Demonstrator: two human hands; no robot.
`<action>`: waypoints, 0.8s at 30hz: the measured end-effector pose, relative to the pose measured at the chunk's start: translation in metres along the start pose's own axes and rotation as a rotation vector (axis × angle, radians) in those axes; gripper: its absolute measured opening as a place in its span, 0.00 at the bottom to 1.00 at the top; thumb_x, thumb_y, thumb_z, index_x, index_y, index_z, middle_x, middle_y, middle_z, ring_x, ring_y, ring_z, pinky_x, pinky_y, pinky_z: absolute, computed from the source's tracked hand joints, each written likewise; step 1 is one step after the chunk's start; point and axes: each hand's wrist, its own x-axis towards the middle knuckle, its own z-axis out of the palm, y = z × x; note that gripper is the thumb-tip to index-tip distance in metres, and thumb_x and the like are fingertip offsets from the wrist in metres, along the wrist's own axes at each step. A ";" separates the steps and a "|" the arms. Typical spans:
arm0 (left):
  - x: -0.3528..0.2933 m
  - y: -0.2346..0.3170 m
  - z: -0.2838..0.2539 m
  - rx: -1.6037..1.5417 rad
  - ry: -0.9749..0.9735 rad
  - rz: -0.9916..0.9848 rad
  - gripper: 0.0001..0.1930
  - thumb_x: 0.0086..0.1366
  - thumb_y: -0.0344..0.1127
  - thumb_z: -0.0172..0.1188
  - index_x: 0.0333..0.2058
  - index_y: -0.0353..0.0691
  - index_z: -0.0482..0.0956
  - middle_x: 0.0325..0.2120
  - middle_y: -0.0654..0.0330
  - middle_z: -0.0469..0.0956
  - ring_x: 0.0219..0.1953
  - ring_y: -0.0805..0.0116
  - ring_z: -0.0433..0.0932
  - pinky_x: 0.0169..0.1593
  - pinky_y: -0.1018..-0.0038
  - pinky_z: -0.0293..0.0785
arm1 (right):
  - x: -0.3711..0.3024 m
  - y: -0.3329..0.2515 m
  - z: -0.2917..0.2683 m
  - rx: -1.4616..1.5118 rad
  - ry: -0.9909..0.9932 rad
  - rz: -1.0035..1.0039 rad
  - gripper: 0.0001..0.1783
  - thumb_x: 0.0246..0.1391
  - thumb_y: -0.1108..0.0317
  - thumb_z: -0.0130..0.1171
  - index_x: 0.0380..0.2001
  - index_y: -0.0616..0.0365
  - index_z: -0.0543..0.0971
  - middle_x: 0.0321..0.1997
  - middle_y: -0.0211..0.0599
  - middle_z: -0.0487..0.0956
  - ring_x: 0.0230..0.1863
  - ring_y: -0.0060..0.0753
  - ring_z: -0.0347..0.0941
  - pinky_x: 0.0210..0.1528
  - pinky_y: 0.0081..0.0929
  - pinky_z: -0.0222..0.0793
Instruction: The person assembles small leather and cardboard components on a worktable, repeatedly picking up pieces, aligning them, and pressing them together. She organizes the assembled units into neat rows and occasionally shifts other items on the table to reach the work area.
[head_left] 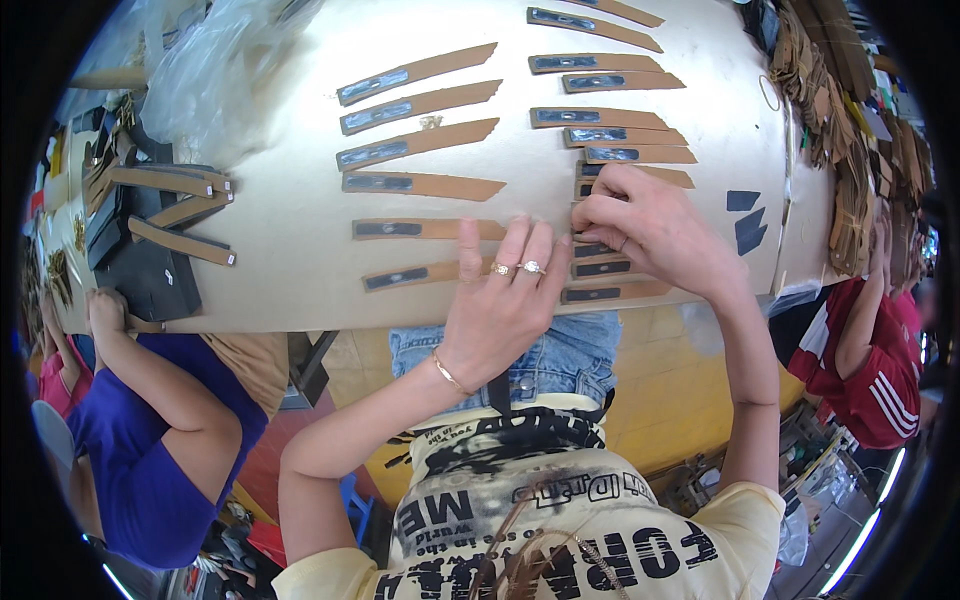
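Brown leather strips lie in two columns on the pale table, each with a dark patch with a slot at its left end. My left hand (510, 285) rests over the strips with its fingers stretched out; its fingertips lie by the right ends of a left-column strip (420, 229) and the strip below it (410, 275). Bent over the right column, my right hand (645, 220) has thumb and fingers pinched together among closely laid strips. Whatever is between those fingertips is hidden. Below that hand, another strip (615, 292) lies near the table edge.
Small dark pieces (745, 220) lie right of my right hand. Finished-looking straps (185, 210) rest on a black sheet at left, below clear plastic (215, 80). Bundled brown strips (850, 190) line the right side. Co-workers sit left (170, 430) and right (865, 350).
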 end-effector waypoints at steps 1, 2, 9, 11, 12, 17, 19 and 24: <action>0.000 0.000 0.000 0.001 -0.005 -0.004 0.20 0.57 0.33 0.57 0.51 0.52 0.80 0.49 0.63 0.72 0.57 0.67 0.70 0.69 0.34 0.38 | 0.001 0.000 0.000 -0.006 -0.011 -0.008 0.07 0.53 0.69 0.63 0.35 0.53 0.77 0.31 0.36 0.68 0.35 0.41 0.70 0.35 0.36 0.68; -0.001 0.001 0.000 0.003 -0.006 -0.004 0.20 0.57 0.33 0.57 0.50 0.52 0.80 0.49 0.63 0.72 0.57 0.67 0.70 0.69 0.34 0.39 | 0.001 0.000 -0.001 -0.017 -0.027 -0.007 0.06 0.53 0.68 0.62 0.35 0.52 0.77 0.31 0.35 0.68 0.34 0.40 0.70 0.34 0.35 0.68; -0.002 0.003 0.002 0.019 0.002 -0.009 0.20 0.57 0.34 0.58 0.50 0.52 0.80 0.49 0.63 0.71 0.58 0.67 0.69 0.69 0.33 0.39 | 0.004 0.001 -0.003 -0.051 -0.029 -0.048 0.05 0.53 0.68 0.62 0.34 0.51 0.77 0.31 0.33 0.69 0.34 0.39 0.70 0.34 0.34 0.68; -0.002 0.003 0.002 0.033 0.008 -0.009 0.20 0.57 0.34 0.58 0.50 0.52 0.81 0.49 0.63 0.71 0.58 0.67 0.69 0.69 0.33 0.39 | 0.005 0.001 -0.002 -0.043 -0.034 -0.033 0.05 0.54 0.68 0.62 0.34 0.51 0.77 0.31 0.33 0.69 0.34 0.38 0.71 0.33 0.34 0.68; -0.002 0.003 0.002 0.043 0.009 -0.008 0.20 0.57 0.34 0.58 0.50 0.52 0.81 0.49 0.63 0.71 0.58 0.67 0.69 0.69 0.33 0.39 | 0.005 0.001 -0.002 -0.038 -0.037 -0.026 0.05 0.54 0.68 0.62 0.33 0.51 0.77 0.31 0.33 0.69 0.34 0.38 0.71 0.33 0.34 0.68; -0.002 0.005 0.002 0.031 -0.004 -0.013 0.19 0.57 0.34 0.58 0.50 0.52 0.81 0.49 0.64 0.71 0.59 0.67 0.69 0.69 0.33 0.39 | 0.005 0.001 -0.005 -0.051 -0.089 -0.022 0.05 0.56 0.65 0.60 0.35 0.51 0.77 0.33 0.35 0.71 0.36 0.41 0.73 0.34 0.36 0.69; -0.002 0.005 0.002 0.026 -0.008 -0.016 0.20 0.57 0.34 0.58 0.50 0.52 0.81 0.49 0.64 0.71 0.59 0.67 0.69 0.69 0.33 0.39 | 0.006 0.001 -0.006 -0.054 -0.090 -0.026 0.05 0.56 0.65 0.60 0.35 0.50 0.77 0.33 0.35 0.71 0.35 0.41 0.73 0.34 0.36 0.69; -0.001 0.005 0.001 0.058 -0.016 -0.005 0.19 0.58 0.35 0.58 0.50 0.52 0.80 0.49 0.63 0.71 0.59 0.67 0.69 0.69 0.33 0.38 | 0.005 0.003 -0.003 -0.070 -0.055 -0.034 0.04 0.54 0.66 0.61 0.33 0.51 0.77 0.31 0.33 0.70 0.32 0.38 0.72 0.32 0.34 0.68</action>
